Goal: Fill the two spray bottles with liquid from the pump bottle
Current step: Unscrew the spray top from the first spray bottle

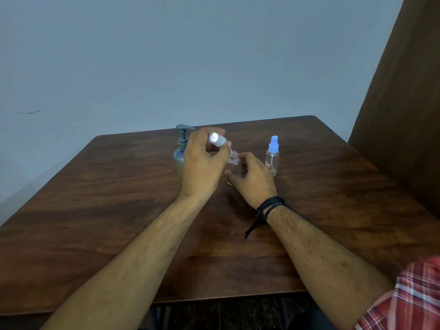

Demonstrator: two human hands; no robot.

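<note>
A wooden table [95, 210] stood against a pale wall [166, 55], with a brown panel [404, 103] rising at its right side. Both bare forearms reached over the table from the near edge; a red plaid sleeve [409, 298] showed at the lower right corner.

The pump bottle [180, 153] stood upright toward the far side of the table, partly hidden behind the left hand [202, 163]; it held a yellowish liquid low in its body and had a grey-green pump head. That hand was raised above the table, its fingers curled round a spray cap [217, 139].

The right hand [252, 177], with a black cord [266, 208] at the wrist, gripped an open bottle [232, 158], clear and uncapped, its bare neck showing just below the cap. Whether its base touched the table could not be told.

A second spray bottle [272, 156], clear with a blue cap on, stood upright just right of the right hand, apart from it.
</note>
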